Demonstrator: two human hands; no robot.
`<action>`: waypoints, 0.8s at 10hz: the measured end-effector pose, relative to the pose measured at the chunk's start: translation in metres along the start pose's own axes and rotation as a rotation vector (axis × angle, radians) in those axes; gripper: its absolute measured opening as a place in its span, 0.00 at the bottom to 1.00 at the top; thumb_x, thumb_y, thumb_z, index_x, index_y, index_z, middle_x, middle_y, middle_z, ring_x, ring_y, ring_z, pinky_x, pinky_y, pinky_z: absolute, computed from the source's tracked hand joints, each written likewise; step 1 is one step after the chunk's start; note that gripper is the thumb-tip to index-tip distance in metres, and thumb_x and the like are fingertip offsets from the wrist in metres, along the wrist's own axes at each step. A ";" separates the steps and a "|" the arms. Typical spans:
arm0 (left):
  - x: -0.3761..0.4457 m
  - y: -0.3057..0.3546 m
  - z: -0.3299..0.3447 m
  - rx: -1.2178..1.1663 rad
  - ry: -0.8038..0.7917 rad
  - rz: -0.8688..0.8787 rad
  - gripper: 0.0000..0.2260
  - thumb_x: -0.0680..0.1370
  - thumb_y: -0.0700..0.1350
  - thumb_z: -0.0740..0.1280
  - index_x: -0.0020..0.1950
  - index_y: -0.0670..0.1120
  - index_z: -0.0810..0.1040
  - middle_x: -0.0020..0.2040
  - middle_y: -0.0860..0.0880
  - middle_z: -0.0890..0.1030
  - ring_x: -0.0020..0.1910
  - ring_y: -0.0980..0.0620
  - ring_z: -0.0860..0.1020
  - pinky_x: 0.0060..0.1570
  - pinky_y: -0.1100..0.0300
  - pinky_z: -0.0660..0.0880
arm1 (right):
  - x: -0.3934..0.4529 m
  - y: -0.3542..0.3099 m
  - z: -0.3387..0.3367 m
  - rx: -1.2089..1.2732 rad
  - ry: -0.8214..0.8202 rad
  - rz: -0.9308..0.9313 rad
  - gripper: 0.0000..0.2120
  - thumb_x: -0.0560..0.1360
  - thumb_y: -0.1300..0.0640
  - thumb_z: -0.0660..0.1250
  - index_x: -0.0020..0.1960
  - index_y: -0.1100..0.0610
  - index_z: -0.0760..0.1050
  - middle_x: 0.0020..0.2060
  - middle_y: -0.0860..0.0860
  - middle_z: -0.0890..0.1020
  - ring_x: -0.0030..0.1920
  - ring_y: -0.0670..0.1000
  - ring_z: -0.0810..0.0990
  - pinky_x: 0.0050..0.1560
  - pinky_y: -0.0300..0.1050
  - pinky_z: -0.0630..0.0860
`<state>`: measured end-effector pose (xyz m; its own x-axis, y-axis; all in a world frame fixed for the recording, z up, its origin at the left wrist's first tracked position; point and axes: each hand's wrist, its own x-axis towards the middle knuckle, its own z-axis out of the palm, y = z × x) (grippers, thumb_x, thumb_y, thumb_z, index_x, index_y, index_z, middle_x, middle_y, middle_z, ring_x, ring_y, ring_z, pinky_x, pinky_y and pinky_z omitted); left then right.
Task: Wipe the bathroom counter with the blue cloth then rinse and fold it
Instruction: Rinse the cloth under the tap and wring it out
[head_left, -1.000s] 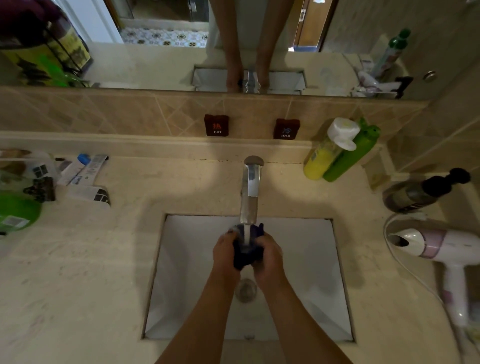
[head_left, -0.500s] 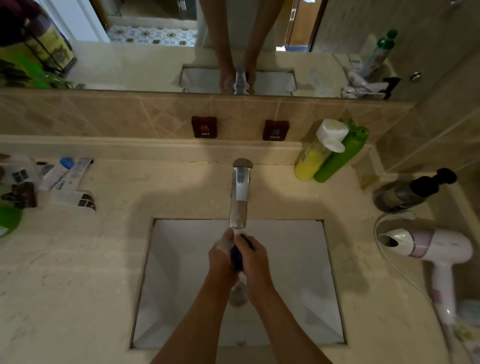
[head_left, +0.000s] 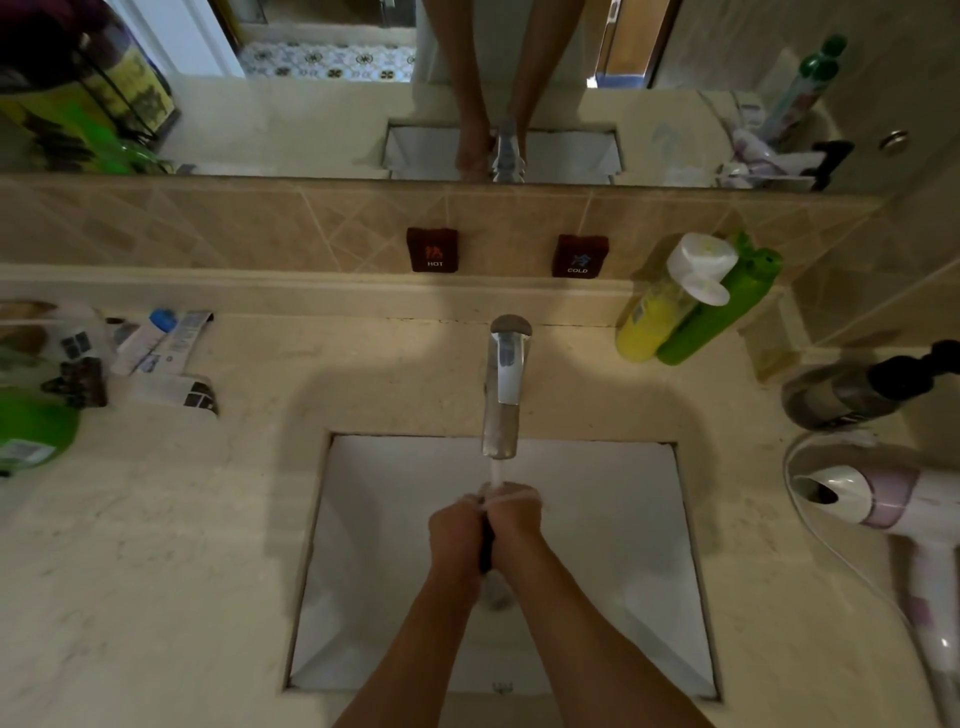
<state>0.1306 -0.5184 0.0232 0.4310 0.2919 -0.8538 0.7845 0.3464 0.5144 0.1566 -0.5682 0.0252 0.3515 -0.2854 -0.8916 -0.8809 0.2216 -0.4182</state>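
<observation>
Blue cloth (head_left: 486, 540): one, bunched into a tight wad and almost hidden, only a dark sliver showing in the seam between the two palms, directly under the water stream (head_left: 496, 472) and above the drain (head_left: 497, 595) of the sink (head_left: 644, 519)

Handling, judged: soft, limp, no stiffness of its own; soaked, therefore heavier than when dry and inclined to drip; slick while wet, yet not fragile. Best gripped as a whole wad across the palms for wringing; for folding, best taken by two neighbouring corners and let hang flat

Left hand (head_left: 456, 535) and right hand (head_left: 515, 527): two, closed into fists and pressed against each other, squeezing the wad between them; knuckles wet, water breaking over the top of the right one

Tap (head_left: 505, 384): one, running, spout ending just above the fists. Wall buttons: two, one marked hot (head_left: 432, 250), one marked cold (head_left: 580, 256)

Table (head_left: 156, 545): pale stone, surrounding the basin on three sides
- right rear: one yellow bottle (head_left: 652, 322) with white cap, touching one green bottle (head_left: 717, 317)
- right edge: one dark pump bottle (head_left: 852, 392) lying on its side, one hair dryer (head_left: 893, 504) with cord
- left rear: two tubes (head_left: 161, 340) clearly seen, more small items beside them too blurred to count, one green container (head_left: 31, 426) at the frame edge

Mirror (head_left: 311, 119) above the tiled strip, repeating forearms and tap

Stage, judged: rinse under way, fold not yet begun
</observation>
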 end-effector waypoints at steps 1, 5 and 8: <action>-0.005 0.014 -0.005 0.256 -0.089 0.124 0.12 0.81 0.48 0.63 0.59 0.42 0.78 0.54 0.44 0.83 0.49 0.47 0.83 0.47 0.60 0.76 | 0.009 -0.013 -0.003 0.303 -0.060 0.220 0.15 0.82 0.58 0.63 0.40 0.66 0.74 0.36 0.59 0.76 0.34 0.56 0.75 0.39 0.49 0.73; 0.003 0.021 -0.023 0.047 -0.035 0.205 0.17 0.81 0.46 0.66 0.69 0.44 0.73 0.55 0.40 0.81 0.38 0.45 0.79 0.29 0.58 0.73 | 0.010 0.004 -0.038 0.354 -0.306 -0.026 0.13 0.80 0.58 0.66 0.58 0.66 0.81 0.51 0.66 0.85 0.48 0.64 0.86 0.49 0.60 0.83; 0.006 0.009 0.007 -0.078 -0.114 0.063 0.11 0.78 0.48 0.63 0.52 0.46 0.83 0.52 0.39 0.84 0.49 0.42 0.83 0.49 0.46 0.81 | -0.008 0.015 -0.045 0.408 -0.299 -0.135 0.27 0.67 0.70 0.58 0.65 0.64 0.77 0.57 0.69 0.80 0.57 0.72 0.79 0.58 0.69 0.78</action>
<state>0.1436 -0.5200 0.0225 0.5301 0.2134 -0.8206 0.7188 0.4002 0.5684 0.1261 -0.6048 0.0338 0.5810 -0.0716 -0.8107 -0.6472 0.5633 -0.5136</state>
